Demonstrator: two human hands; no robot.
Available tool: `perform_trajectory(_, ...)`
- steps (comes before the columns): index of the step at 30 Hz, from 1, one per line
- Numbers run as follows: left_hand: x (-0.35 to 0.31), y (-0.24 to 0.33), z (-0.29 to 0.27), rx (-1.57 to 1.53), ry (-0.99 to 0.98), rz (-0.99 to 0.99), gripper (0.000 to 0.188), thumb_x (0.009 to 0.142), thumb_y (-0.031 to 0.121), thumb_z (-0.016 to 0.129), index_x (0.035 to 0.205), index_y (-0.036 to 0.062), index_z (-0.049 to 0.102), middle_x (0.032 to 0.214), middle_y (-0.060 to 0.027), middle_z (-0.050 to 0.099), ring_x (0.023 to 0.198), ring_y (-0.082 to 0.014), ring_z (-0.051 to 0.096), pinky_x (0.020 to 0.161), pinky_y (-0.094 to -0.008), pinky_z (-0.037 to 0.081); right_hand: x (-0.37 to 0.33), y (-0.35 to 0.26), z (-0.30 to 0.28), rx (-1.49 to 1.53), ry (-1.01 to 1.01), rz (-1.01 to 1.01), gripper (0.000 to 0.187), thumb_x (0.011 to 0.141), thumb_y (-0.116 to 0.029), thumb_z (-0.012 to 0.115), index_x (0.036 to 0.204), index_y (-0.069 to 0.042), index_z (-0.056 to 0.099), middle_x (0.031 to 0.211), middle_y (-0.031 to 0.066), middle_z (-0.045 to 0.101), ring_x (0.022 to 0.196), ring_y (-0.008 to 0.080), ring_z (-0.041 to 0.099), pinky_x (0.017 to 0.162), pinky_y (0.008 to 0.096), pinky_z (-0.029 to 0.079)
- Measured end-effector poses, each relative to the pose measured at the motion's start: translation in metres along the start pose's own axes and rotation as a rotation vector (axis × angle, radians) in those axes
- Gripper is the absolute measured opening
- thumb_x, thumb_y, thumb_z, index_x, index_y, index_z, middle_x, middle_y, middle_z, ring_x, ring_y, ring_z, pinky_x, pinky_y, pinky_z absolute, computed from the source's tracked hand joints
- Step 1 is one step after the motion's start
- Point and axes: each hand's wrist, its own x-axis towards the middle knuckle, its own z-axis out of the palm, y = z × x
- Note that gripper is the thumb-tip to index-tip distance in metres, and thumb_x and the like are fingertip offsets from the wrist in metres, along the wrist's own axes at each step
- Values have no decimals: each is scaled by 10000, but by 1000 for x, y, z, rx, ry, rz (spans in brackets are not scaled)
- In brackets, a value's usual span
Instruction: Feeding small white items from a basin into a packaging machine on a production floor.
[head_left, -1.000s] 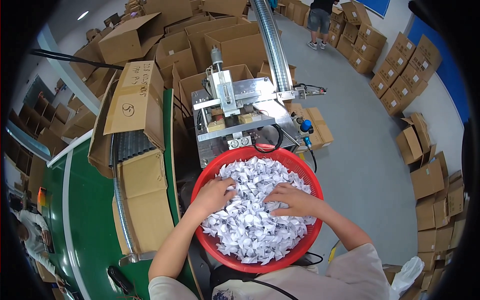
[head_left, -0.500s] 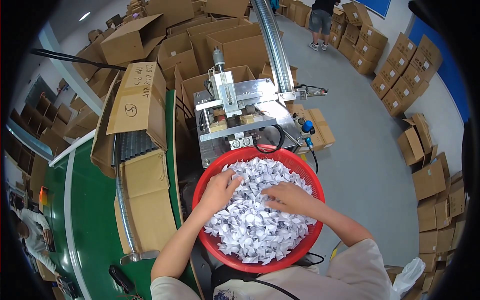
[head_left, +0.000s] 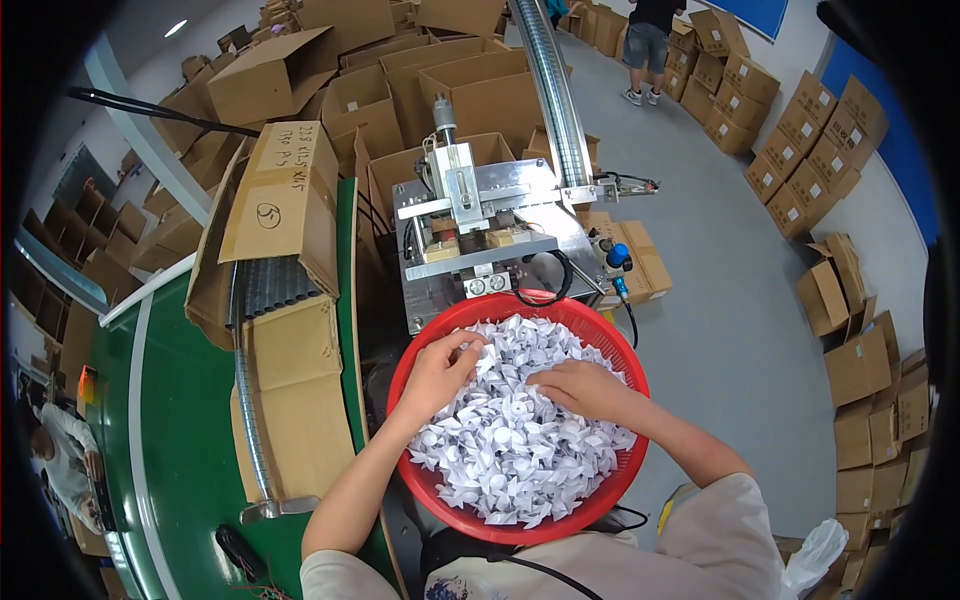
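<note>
A round red plastic basket point(head_left: 410, 490) in front of me is heaped with small white pinwheel-shaped pieces point(head_left: 510, 450). My left hand point(head_left: 437, 378) is over the upper left of the heap, thumb and forefinger closed on one white piece point(head_left: 486, 358). On the right side of the heap lies my right hand point(head_left: 583, 390), its fingers drawn together and curled down among the pieces. What its fingertips grip, if anything, is hidden. Just beyond the basket stands a metal bench machine point(head_left: 470, 230) with a clamp-like head and a blue-topped fitting.
Left of the basket, an open carton point(head_left: 285, 190) of dark tubes sits on a green table point(head_left: 185, 440), beside a long metal spring-like tube point(head_left: 250, 430). A large metal duct point(head_left: 550, 90) rises behind the machine. Stacked cartons point(head_left: 800, 150) line the right wall; a person point(head_left: 645, 50) stands far off.
My left thumb and forefinger have closed on a white piece and lifted slightly. The fingers of my right hand have drawn together, and that hand has shifted a little to the right.
</note>
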Motion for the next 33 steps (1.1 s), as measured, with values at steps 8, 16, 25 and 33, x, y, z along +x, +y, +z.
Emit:
perform_trajectory(8,-1,-6,8,1,38,110,279,950,168,661,1204,53,656,729,-45,650,637,-95,574,602,-239,445,-14,5,1,48,81,-261,229,967,-173,601,1168,-133,703,920,87,702,803,230,624,746,324,495)
perform_trajectory(16,5,22,-11,81,148,136,203,917,150,697,1084,36,705,762,-45,647,639,-109,555,591,-251,431,6,7,7,226,113,-88,214,937,-122,617,1128,-84,706,840,69,702,691,180,632,647,269,470)
perform_trajectory(25,50,64,-32,634,567,654,228,849,184,754,1043,70,718,997,-81,591,894,-245,571,759,-347,480,19,0,1,484,152,147,198,961,-115,593,1119,-62,700,743,15,640,648,99,598,592,202,406)
perform_trajectory(33,90,55,-33,832,488,668,252,829,203,759,1048,90,709,1152,-94,573,1045,-285,541,864,-412,466,51,-13,-46,979,474,361,209,1015,-161,540,1145,-65,673,740,-11,581,644,43,492,566,178,353)
